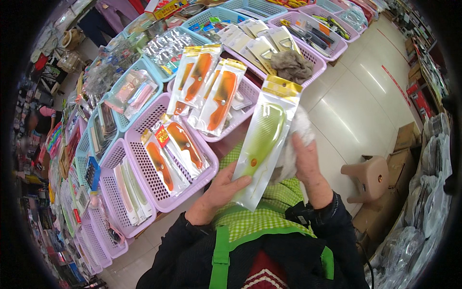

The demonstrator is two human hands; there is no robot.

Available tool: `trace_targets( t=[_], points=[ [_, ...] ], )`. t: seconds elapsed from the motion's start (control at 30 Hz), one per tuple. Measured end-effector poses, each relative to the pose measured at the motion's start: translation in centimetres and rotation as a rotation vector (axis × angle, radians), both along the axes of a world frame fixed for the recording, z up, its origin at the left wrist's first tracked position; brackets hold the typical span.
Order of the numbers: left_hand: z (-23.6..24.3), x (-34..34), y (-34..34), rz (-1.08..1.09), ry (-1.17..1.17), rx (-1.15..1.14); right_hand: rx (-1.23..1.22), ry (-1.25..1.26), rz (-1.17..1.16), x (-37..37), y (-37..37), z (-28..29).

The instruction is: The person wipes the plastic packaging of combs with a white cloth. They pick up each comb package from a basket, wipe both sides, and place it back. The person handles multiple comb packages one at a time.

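Two hands on a bagged comb and a cloth

Left hand [219, 192] clamped on the lower left edge of a clear bag holding a green comb [263, 132]; thumb on the front, remaining fingers hidden behind. Bag tilts, its gold top leaning up and right of that grip. Right hand [308, 166], just right of the bag, closed on a bunched white cloth [303, 126]; fingertips partly hidden, cloth close against the bag's right side.

Left of the left-hand grip: lilac basket [149, 115] with bagged orange combs [185, 143]. Beyond the grip, more orange combs lie in a second basket [250, 113]. Farther off, above the bag: crumpled grey rag [292, 66]. Right of the right hand, well apart: beige stool [370, 173].
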State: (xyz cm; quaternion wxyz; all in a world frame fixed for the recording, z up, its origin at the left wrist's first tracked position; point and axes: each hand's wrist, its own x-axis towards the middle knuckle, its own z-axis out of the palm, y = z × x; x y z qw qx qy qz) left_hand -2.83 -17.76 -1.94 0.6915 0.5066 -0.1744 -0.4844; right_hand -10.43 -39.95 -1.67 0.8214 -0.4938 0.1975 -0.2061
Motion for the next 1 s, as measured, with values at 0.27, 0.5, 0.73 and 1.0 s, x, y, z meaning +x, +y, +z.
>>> trace_targets(
  t=[0.27,0.5,0.73,1.0],
  points=[
    [1.2,0.1,2.5,0.009,0.002,-0.056,-0.525,0.071,-0.057,2.6,-3.0,4.5],
    [0.5,0.5,2.3,0.144,-0.016,-0.045,-1.777,-0.215,0.16,6.1,3.2,5.2],
    [-3.2,0.4,2.0,0.407,0.143,-0.138,-1.758,-0.213,0.601,4.5,6.5,4.5],
    [-4.9,2.0,1.9,0.452,-1.145,0.214,-1.602,-0.421,0.873,2.8,7.4,3.4]
  ],
)
